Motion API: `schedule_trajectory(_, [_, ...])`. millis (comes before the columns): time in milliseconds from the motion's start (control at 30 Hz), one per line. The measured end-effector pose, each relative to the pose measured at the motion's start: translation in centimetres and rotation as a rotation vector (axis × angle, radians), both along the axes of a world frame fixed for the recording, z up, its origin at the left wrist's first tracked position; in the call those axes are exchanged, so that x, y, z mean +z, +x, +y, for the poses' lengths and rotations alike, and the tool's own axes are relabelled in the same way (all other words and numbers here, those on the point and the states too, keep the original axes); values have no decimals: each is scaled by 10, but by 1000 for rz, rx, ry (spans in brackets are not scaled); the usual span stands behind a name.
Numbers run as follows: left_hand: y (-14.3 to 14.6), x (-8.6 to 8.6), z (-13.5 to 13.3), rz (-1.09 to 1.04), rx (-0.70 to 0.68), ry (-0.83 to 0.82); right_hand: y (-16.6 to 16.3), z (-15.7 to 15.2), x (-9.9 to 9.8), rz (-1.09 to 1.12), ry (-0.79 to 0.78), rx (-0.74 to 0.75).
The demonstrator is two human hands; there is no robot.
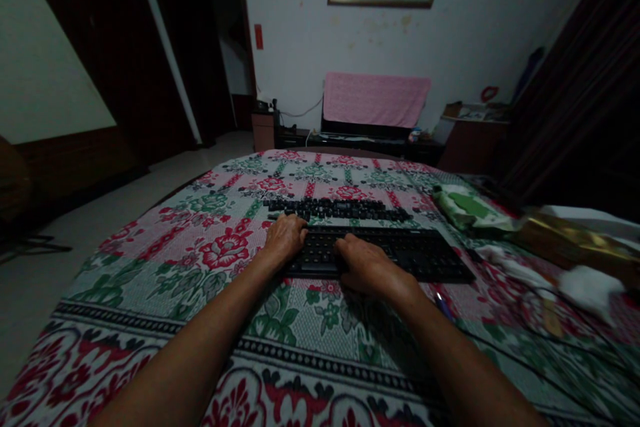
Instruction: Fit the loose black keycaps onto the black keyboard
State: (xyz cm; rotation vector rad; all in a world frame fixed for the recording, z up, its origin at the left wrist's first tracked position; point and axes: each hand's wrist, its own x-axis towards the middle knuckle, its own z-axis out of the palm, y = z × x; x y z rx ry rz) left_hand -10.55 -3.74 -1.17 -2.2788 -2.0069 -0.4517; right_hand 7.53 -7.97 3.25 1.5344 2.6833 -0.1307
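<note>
A black computer keyboard (420, 252) lies flat on the flowered cloth in front of me. Many of its key positions look bare, though the light is dim. My left hand (287, 238) is closed around the keyboard's left end, steadying its upper corner. Over the middle keys, my right hand (367, 263) has its thumb and fingers drawn together, touching the key area. Whether a small keycap is between those fingertips is hidden. Just behind the keyboard, loose black keycaps (345, 208) lie in rough rows.
The patterned tablecloth (225, 250) covers the table. On the right are a green and white packet (467, 208), a golden box (575, 240), crumpled white tissue (590, 290) and dark cables. A purple pen-like object (443, 305) lies near my right forearm.
</note>
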Motion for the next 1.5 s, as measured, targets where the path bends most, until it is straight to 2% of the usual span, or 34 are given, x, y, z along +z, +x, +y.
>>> schedule_trajectory(267, [-1, -7, 4, -18, -9, 61, 0, 1, -5, 10, 51, -7])
schedule_trajectory(400, [-13, -3, 12, -85, -3, 65, 5, 8, -2, 46, 34, 37])
schedule_trajectory(500, [-24, 3, 24, -82, 37, 65, 4, 26, -2, 114, 107, -4])
schedule_trajectory(600, [-26, 6, 38, -58, 24, 46, -4, 50, -12, 266, 226, -60])
schedule_trajectory(733, [-17, 5, 51, 16, 6, 35, -13, 73, -35, 476, 389, -154])
schedule_trajectory(833, [-12, 2, 55, 50, -13, 23, -10, 80, -48, 542, 457, -142])
schedule_trajectory(1133, [-13, 3, 62, 45, -40, 18, -1, 89, -61, 549, 456, -146])
schedule_trajectory(1500, [-12, 1, 65, 40, -32, -33, -2, 86, -59, 492, 438, -164])
